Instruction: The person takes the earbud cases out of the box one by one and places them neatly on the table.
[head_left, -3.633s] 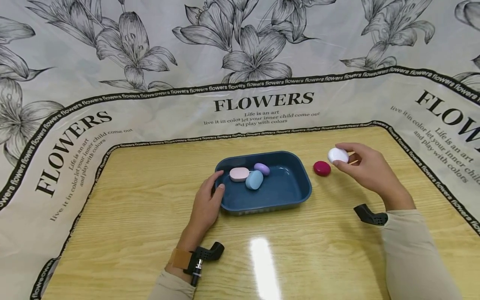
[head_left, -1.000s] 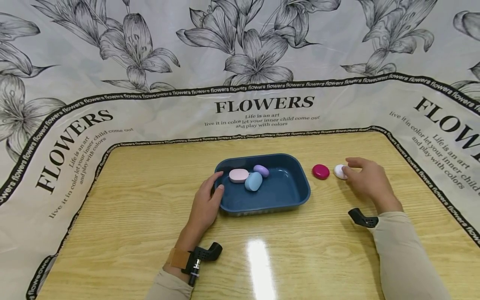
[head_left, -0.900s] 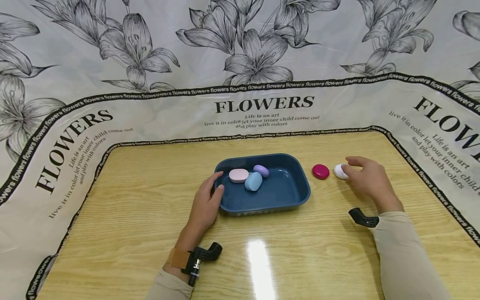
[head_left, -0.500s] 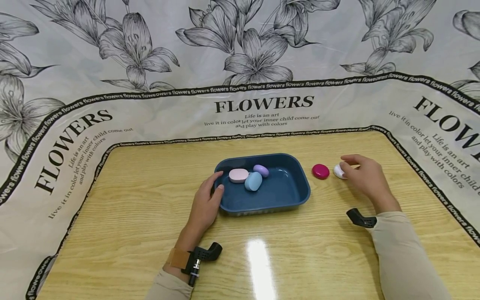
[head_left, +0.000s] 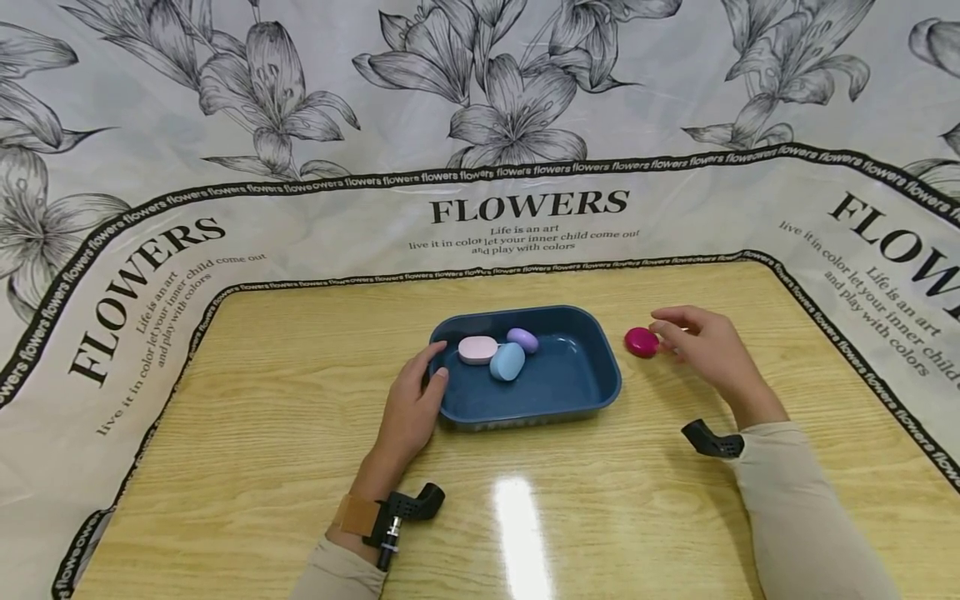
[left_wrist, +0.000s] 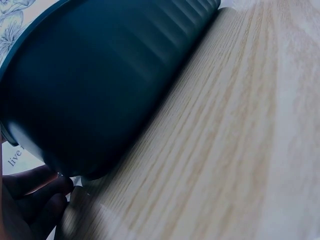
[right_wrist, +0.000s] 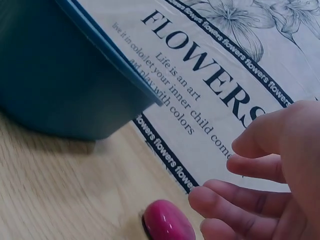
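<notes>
My left hand (head_left: pixel 411 408) holds the left end of a dark blue rectangular tub (head_left: pixel 540 408), thumb and index finger at its rim. The left wrist view shows other fingers (left_wrist: pixel 42 192) bent against the outer wall. Inside the tub lie smooth rounded pieces: a pale pink oval (head_left: pixel 477 350), a light blue one (head_left: pixel 507 362) and a purple one (head_left: pixel 522 340). Outside, right of the tub, a glossy magenta oval piece (head_left: pixel 641 342) lies on the table. My right hand (head_left: pixel 705 346) is over it with loosely bent fingers, fingertips at its right edge, nothing between them. The white piece is hidden from view.
The wooden table (head_left: pixel 300 467) carries the tub near its middle. A white cloth (head_left: pixel 360 225) with flower prints and lettering stands around the back and sides. Wrist-worn black mounts (head_left: pixel 712 440) stick out near both hands.
My right hand earlier held the white round piece up, then lowered it beside the magenta one. Now the hand has shifted left to the magenta piece and covers the white one's place. My left hand stays put.
</notes>
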